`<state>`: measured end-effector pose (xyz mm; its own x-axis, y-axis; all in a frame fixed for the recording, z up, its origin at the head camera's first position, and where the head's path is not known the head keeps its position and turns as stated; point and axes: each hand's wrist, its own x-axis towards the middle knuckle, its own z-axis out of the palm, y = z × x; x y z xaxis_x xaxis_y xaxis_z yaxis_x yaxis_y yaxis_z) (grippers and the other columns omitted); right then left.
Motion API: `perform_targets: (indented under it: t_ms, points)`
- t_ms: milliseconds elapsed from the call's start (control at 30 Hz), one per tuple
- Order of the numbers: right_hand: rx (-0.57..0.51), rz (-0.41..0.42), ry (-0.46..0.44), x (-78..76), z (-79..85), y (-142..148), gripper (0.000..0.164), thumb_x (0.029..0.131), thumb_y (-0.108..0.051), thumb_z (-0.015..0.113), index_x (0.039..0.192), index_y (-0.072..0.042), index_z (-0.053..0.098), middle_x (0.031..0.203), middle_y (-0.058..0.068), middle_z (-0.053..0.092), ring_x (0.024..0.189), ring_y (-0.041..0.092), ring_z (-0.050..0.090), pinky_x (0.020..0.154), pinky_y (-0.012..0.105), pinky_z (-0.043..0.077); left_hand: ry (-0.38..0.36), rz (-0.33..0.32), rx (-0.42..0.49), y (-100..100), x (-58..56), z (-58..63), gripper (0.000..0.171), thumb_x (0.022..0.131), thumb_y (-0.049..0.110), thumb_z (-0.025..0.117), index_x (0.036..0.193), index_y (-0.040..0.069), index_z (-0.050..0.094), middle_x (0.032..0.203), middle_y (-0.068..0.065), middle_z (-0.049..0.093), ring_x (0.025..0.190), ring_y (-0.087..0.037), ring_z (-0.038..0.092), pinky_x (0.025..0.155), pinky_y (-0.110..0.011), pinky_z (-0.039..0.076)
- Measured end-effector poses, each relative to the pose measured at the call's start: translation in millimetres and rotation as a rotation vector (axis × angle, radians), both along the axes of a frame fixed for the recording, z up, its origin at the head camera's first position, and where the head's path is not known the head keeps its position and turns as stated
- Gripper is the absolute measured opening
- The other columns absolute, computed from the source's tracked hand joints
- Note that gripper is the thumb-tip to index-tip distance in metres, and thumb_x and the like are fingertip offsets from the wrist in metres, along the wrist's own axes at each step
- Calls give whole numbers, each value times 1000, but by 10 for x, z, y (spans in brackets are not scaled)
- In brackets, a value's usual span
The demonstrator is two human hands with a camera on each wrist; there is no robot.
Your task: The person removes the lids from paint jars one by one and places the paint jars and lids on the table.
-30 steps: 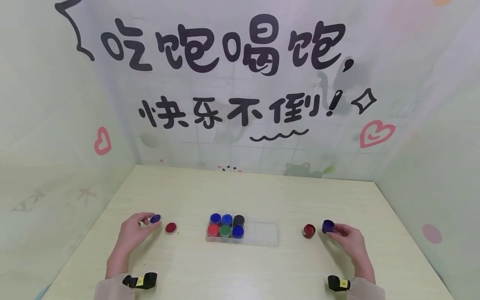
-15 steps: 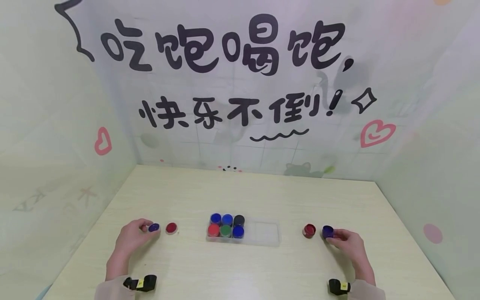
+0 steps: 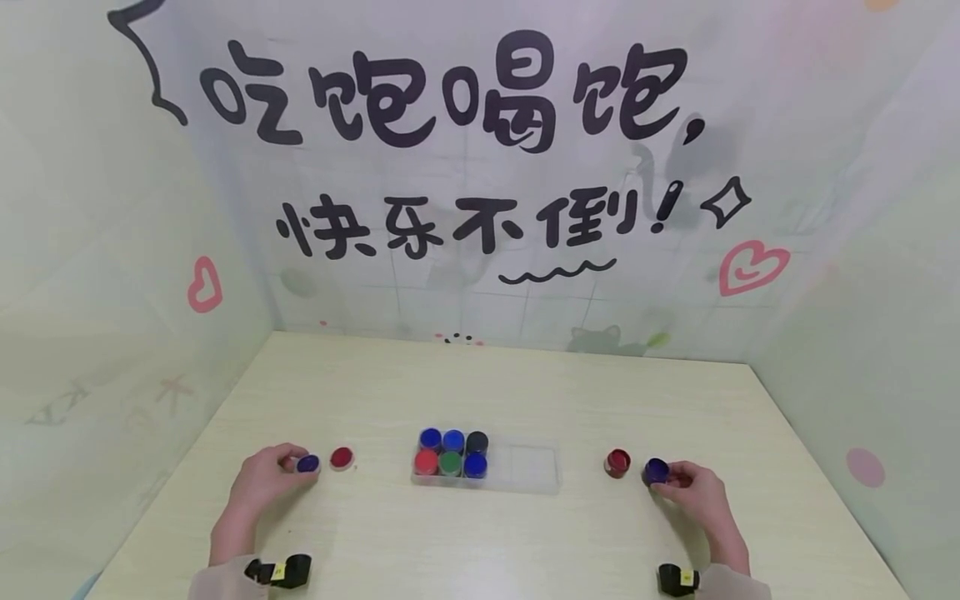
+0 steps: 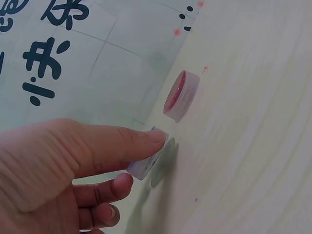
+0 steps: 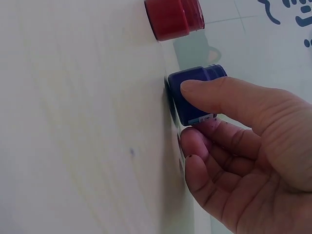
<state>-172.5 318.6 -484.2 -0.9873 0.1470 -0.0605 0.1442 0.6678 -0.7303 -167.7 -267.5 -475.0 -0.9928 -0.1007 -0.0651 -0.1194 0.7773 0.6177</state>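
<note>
My left hand [image 3: 258, 490] pinches a clear jar lid [image 3: 308, 463] with dark blue paint inside, thumb on its near side. In the left wrist view that lid [image 4: 146, 163] is tilted just over the table and partly covered by the thumb. Beside it lies another lid [image 3: 341, 458], red inside. My right hand [image 3: 703, 498] holds an uncapped dark blue paint jar [image 3: 656, 470] between thumb and fingers. In the right wrist view the blue jar [image 5: 190, 95] is upright at the tabletop; whether its base touches cannot be told. An uncapped red paint jar [image 3: 617, 462] stands to its left.
A clear plastic tray [image 3: 536, 468] sits mid-table, with several capped paint jars [image 3: 451, 462] in its left part. Printed cloth walls [image 3: 480, 292] enclose the table [image 3: 450, 542] at the back and both sides. Black cameras [image 3: 288, 571] are strapped at the wrists.
Both hands have moved down toward the table, the left with the blue-stained lid and the right with the blue paint jar. The red jar, red lid and tray have stayed put.
</note>
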Motion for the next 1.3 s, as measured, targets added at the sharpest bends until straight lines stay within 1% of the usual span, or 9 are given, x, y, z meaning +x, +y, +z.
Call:
perform_targets:
  t_ms: [200,467,667,767,900,1000,1133,1200,1300]
  points:
    - [28,18,4,2,-8,-11,35,72,-2,73,99,14,58,80,8,61,70,15,53,58,21,43,-18,-11,18,-13,5,-42,42,77,20,74,108,-6,63,80,-5,53,74,-21,45,64,-32,34]
    - [34,11,-28,14,7,-22,35,73,-3,73,100,14,57,81,10,60,72,17,52,58,22,43,8,-17,15,-27,-6,-70,41,76,18,74,106,-7,63,77,-4,50,71,-20,43,63,-32,33]
    - [35,21,-22,8,-8,-13,35,73,-3,73,100,13,57,81,8,60,71,16,52,58,22,43,21,-19,19,-29,11,-83,40,75,15,74,106,-7,62,76,-4,51,70,-19,43,63,-32,33]
    - [34,31,-18,6,-8,-8,37,73,-2,73,102,13,57,82,8,60,72,16,52,58,21,43,15,-15,22,-28,18,-84,42,75,15,75,107,-8,61,76,-4,50,70,-19,43,63,-32,33]
    - [19,43,-8,16,9,-8,46,71,-1,74,109,15,53,86,11,59,74,15,52,62,21,44,11,-10,15,-6,22,-64,50,76,17,74,115,-9,57,78,-4,50,69,-19,44,62,-31,34]
    - [-6,36,-8,24,27,-14,52,71,0,75,114,14,50,89,13,57,77,15,52,64,21,44,60,-8,39,33,9,-38,53,79,19,72,120,-8,53,81,-6,51,69,-19,42,60,-30,34]
    - [-32,22,-11,20,53,-32,56,73,-4,77,118,11,48,97,14,54,83,18,52,68,21,44,193,-14,85,100,-24,-11,47,81,19,72,118,-5,56,82,-8,50,66,-16,38,53,-29,34]
    - [-25,26,10,15,72,-46,56,74,-6,77,119,11,48,100,17,53,86,20,52,68,23,44,251,-33,104,135,-42,-2,45,80,18,73,116,-5,58,80,-7,48,64,-14,36,50,-28,32]
    - [7,20,73,14,110,-84,51,77,-8,75,118,9,50,104,19,53,89,22,52,69,22,45,292,-64,154,200,-57,7,45,79,19,74,115,-4,59,78,-6,47,59,-11,33,47,-32,32]
